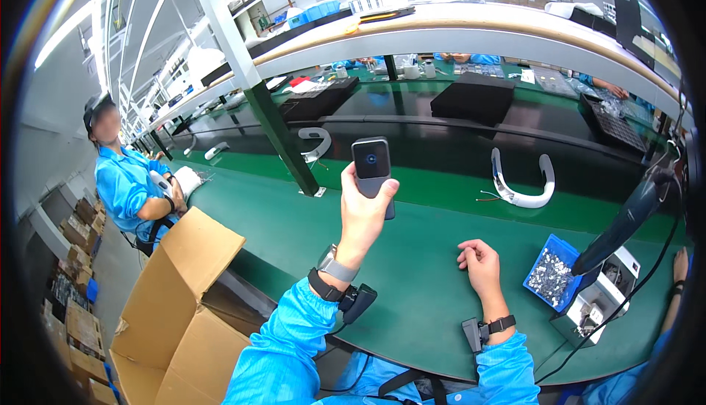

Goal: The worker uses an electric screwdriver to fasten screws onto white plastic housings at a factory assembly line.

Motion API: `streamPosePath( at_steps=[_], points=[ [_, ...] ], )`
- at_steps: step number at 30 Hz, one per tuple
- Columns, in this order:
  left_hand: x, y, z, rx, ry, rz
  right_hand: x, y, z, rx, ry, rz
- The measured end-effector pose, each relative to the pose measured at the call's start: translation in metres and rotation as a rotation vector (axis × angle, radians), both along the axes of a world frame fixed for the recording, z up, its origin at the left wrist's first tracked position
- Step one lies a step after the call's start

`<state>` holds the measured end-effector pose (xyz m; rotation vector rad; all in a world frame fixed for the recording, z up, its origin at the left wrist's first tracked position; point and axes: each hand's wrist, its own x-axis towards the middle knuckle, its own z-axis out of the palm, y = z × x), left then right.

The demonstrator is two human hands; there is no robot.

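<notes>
My left hand (364,203) is raised over the green table, closed around a slim dark-grey handheld device (371,156). The device stands upright with a glossy black upper face, which carries a round lens-like spot with a blue glow. My right hand (482,264) rests on the table to the right, its fingers loosely bent and nothing in them. Beyond it, a white and grey U-shaped neckband (523,198) with thin loose wires lies near the dark conveyor strip.
A blue bin (553,273) of small metal parts stands at right beside a white-and-metal machine (596,298). An open cardboard box (176,317) is at lower left. A green post (283,137) rises from the table. A co-worker in blue (136,184) is at left; another person's arm (676,280) shows at right.
</notes>
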<state>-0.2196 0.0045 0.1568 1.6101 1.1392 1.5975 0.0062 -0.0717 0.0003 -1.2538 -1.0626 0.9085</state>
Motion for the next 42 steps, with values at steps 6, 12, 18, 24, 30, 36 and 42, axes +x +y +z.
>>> streamPosePath(
  at_steps=[6, 12, 18, 24, 30, 36, 42],
  points=[
    [0.004, 0.004, 0.001, 0.094, 0.046, -0.022, 0.001, 0.002, 0.000, -0.003, 0.012, -0.014],
    [-0.006, 0.012, 0.007, 0.044, 0.018, -0.059, -0.001, 0.005, 0.003, 0.003, 0.005, -0.010],
    [-0.016, 0.025, 0.029, 0.132, -0.076, -0.108, -0.001, 0.003, 0.000, 0.007, 0.010, -0.040],
    [-0.045, 0.069, 0.124, 0.532, -0.198, -0.067, 0.001, 0.001, 0.000, -0.032, 0.044, -0.036],
    [-0.069, 0.148, 0.228, 0.689, -0.071, 0.244, 0.006, 0.001, 0.000, -0.014, 0.065, -0.070],
    [-0.077, 0.215, 0.288, 0.414, 0.270, 0.175, 0.004, 0.001, 0.002, -0.033, 0.058, -0.068],
    [-0.054, 0.246, 0.288, 0.313, 0.360, 0.076, 0.003, 0.000, 0.002, -0.030, 0.072, -0.064]
  ],
)
